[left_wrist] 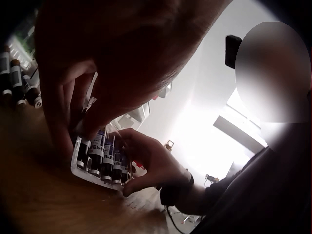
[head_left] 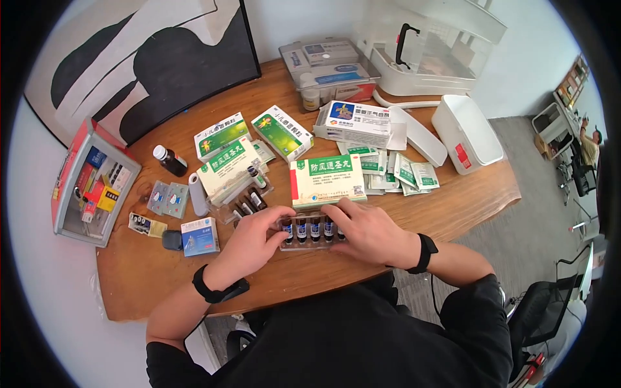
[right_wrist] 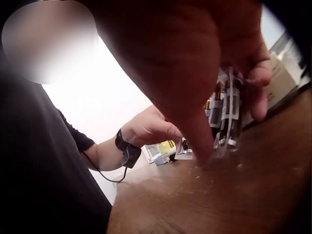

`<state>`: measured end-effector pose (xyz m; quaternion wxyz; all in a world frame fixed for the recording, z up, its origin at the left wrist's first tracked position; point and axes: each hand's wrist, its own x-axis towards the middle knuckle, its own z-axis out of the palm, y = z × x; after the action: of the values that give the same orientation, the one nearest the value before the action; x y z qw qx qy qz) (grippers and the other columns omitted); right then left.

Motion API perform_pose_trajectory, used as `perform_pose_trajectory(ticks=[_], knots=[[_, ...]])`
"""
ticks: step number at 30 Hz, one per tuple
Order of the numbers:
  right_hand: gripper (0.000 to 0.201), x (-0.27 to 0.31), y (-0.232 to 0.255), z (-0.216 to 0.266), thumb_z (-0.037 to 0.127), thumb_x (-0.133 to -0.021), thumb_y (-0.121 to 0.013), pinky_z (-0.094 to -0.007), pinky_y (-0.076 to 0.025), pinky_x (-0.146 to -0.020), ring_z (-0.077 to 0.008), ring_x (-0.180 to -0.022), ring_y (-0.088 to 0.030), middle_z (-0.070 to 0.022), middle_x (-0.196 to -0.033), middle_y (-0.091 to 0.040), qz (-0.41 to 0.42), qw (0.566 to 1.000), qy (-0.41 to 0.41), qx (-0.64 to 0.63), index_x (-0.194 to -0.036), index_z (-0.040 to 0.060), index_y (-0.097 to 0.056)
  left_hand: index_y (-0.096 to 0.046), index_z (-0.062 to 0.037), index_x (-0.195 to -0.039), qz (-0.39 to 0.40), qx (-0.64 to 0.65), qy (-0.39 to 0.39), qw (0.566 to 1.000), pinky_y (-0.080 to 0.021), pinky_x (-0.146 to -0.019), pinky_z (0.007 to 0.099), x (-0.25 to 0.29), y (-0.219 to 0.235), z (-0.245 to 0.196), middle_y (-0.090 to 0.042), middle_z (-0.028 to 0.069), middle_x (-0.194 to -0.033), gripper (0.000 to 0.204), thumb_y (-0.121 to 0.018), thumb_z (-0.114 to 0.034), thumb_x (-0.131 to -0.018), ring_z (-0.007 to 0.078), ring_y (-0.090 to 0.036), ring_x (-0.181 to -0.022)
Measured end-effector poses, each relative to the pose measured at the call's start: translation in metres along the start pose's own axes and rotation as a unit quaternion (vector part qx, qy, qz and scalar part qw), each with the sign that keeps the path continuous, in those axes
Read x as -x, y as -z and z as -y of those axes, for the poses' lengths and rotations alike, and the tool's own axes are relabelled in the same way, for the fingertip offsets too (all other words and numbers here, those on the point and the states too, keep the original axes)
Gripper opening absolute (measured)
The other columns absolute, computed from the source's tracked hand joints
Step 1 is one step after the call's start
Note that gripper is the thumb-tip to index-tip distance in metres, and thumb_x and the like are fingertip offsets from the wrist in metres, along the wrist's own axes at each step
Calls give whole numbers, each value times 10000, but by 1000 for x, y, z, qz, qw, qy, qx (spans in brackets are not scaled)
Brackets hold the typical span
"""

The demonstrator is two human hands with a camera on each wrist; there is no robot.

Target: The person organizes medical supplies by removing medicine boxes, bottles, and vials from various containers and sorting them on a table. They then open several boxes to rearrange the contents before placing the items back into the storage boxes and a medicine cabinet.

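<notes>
A clear plastic tray (head_left: 310,246) holding several small dark vials (head_left: 315,229) lies near the table's front edge. My left hand (head_left: 254,244) grips its left end and my right hand (head_left: 370,234) its right end, thumbs at the near side and fingers at the far side. The left wrist view shows the tray (left_wrist: 92,179) tilted, vials (left_wrist: 108,157) in a row under the left hand (left_wrist: 112,63). In the right wrist view the right hand (right_wrist: 190,73) curls round vials (right_wrist: 233,114) in the tray. A green and white box (head_left: 328,181) stands just behind it.
A second tray with vials (head_left: 251,202) lies to the left, beside more green boxes (head_left: 224,169). Sachets (head_left: 404,173), a white bin (head_left: 467,139) and a clear lidded box (head_left: 333,71) are behind. A brown bottle (head_left: 169,161) and a red-edged case (head_left: 97,184) stand at the left.
</notes>
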<state>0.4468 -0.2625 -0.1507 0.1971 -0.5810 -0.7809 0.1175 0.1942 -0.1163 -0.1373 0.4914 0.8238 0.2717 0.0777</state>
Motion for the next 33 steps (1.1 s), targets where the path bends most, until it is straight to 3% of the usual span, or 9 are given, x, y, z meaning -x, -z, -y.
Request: perform_pose_trajectory(ticks=[4, 7, 11, 13, 14, 16, 21, 29, 33], knots=[[577, -10, 4, -10, 202, -845, -865, -453, -604, -796, -372, -958, -712, -178, -1128, -593, -28, 998, 5, 55, -1297, 8, -562, -656, -36, -1324, -69, -147, -112, 980, -628, -790, 402, -10, -2, -7, -738, 173, -1150, 401, -730, 38, -937, 326, -761, -1017], [383, -20, 2, -22, 158, -874, -789, -440, -600, -758, -339, -910, -701, -148, -1043, -580, -51, 994, 20, 96, -1166, 25, -580, -662, -21, -1279, -89, -243, -165, 952, -622, -804, 425, -21, 0, -15, -726, 168, -1150, 377, -754, 20, -916, 379, -734, -1010], [178, -33, 3, -32, 128, -898, -687, -397, -586, -715, -272, -857, -678, -112, -975, -568, -92, 975, 65, 193, -1026, 50, -590, -656, 4, -1150, -95, -341, -199, 914, -610, -806, 401, -34, 1, -15, -698, 150, -1113, 281, -748, -9, -885, 347, -723, -974], [175, -36, -2, -33, 147, -907, -688, -370, -570, -696, -241, -831, -658, -96, -982, -575, -96, 964, 82, 236, -1025, 51, -603, -629, -14, -1043, -93, -486, -235, 837, -606, -779, 375, -37, -2, -19, -686, 127, -1100, 217, -724, -50, -851, 279, -709, -956], [236, -36, -5, -32, 165, -907, -693, -364, -565, -712, -236, -851, -647, -93, -992, -581, -90, 954, 92, 270, -1090, 34, -623, -629, -14, -1043, -93, -486, -232, 838, -606, -779, 375, -36, -5, -16, -686, 127, -1100, 217, -724, -50, -851, 279, -709, -956], [304, -33, -8, -28, 184, -908, -698, -357, -560, -729, -231, -871, -636, -89, -1003, -587, -81, 945, 102, 301, -1155, 16, -644, -602, -43, -995, -88, -563, -264, 778, -608, -737, 333, -35, -14, -5, -668, 125, -1094, 209, -709, -98, -824, 232, -688, -953], [665, -16, -11, -18, 346, -937, -771, -366, -564, -883, -283, -1056, -633, -165, -1186, -621, -31, 965, 74, 251, -1437, -50, -580, -606, -36, -1031, -82, -546, -276, 787, -623, -724, 303, -24, -15, 3, -628, 154, -1167, 237, -717, -88, -828, 248, -681, -972], [657, -18, -1, -20, 363, -938, -808, -452, -592, -957, -365, -1176, -648, -165, -1311, -627, -34, 996, 16, 86, -1450, 14, -591, -605, -34, -1140, -39, -422, -217, 879, -614, -819, 390, -24, 7, -5, -616, 117, -1200, 274, -719, -59, -892, 294, -691, -1070], [623, -20, -1, -21, 354, -942, -803, -451, -582, -977, -363, -1188, -630, -152, -1316, -623, -38, 997, 18, 61, -1437, 28, -612, -610, -36, -1125, -47, -428, -212, 877, -607, -833, 386, -19, 6, -5, -616, 119, -1204, 235, -703, -60, -911, 294, -692, -1080]])
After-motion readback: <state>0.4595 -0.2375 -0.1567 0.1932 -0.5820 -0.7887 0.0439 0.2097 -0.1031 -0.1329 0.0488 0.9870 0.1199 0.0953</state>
